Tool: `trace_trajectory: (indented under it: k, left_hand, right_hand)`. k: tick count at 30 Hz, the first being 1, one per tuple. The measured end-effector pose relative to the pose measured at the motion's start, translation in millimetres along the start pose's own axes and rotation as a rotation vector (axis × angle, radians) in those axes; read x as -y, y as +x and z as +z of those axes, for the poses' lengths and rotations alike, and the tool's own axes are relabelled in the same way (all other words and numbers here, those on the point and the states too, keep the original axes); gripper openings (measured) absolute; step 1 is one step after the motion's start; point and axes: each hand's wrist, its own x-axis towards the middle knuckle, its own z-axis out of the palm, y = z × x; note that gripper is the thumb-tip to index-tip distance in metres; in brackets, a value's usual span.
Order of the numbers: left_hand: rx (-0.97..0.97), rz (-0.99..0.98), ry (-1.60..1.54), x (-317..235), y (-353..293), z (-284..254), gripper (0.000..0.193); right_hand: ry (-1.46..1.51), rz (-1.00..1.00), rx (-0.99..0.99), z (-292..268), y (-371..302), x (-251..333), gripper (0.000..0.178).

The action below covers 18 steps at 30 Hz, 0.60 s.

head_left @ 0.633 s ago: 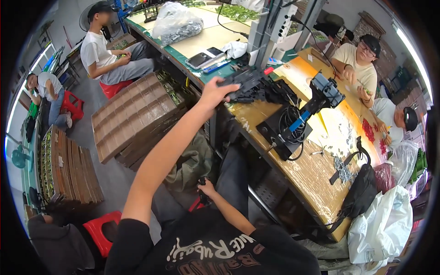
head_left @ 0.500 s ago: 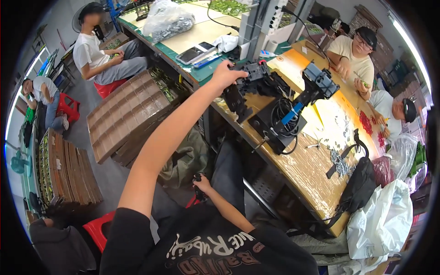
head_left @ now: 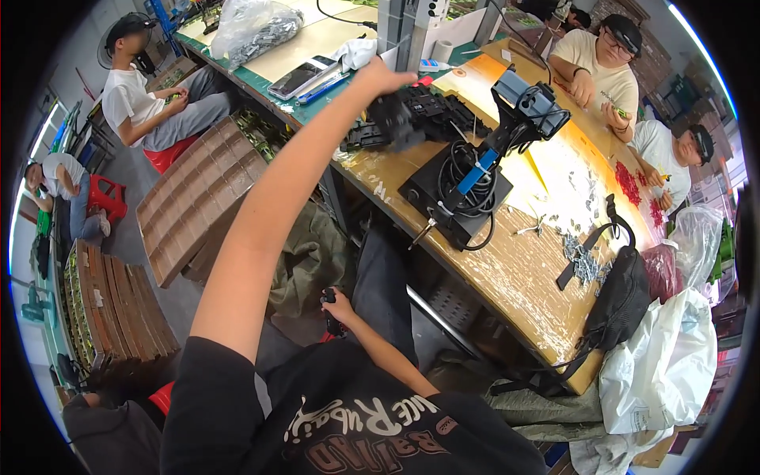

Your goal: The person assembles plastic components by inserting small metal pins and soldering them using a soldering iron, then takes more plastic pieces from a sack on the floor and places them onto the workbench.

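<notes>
My left arm reaches up over the near edge of the workbench. At its end my left hand [head_left: 384, 77] is closed on a blurred black plastic piece [head_left: 393, 123], held just above other black jointed parts [head_left: 439, 109] on the tabletop. The fingertips are partly hidden by the hand. Low by my lap, my right hand [head_left: 340, 307] wraps round a small black handheld grip [head_left: 329, 298]. Right of the black parts stands a black box-shaped base [head_left: 423, 188] with coiled cable, a blue strip and a tilted grey-blue head [head_left: 532, 104].
A phone [head_left: 297, 77] and a plastic bag of grey parts [head_left: 257, 36] lie on the green mat. Small metal pieces [head_left: 584, 257] and a black bag [head_left: 621, 297] occupy the bench's right. Co-workers sit across the bench and at left, beside a tilted brown tray [head_left: 198, 194].
My left hand has shifted left and away from me, the black piece now hanging below it. The whole view has swung slightly. My right hand keeps its hold.
</notes>
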Motion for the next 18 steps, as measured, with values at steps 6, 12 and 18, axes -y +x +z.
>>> trace_trajectory:
  k: [6,12,18]
  left_hand:
    - [-0.361,-0.163,-0.196,27.6,79.7,-6.9,0.061]
    - [-0.363,-0.35,-0.576,32.3,44.4,40.5,0.044]
    - [-0.622,0.054,-0.616,97.1,-90.6,-4.8,0.045]
  right_hand:
    - [-0.006,-0.028,0.035,10.4,-8.7,7.9,0.035]
    - [0.0,-0.248,-0.138,7.4,-21.5,50.1,0.04]
    - [0.42,-0.468,-0.259,13.4,-68.8,221.0,0.036]
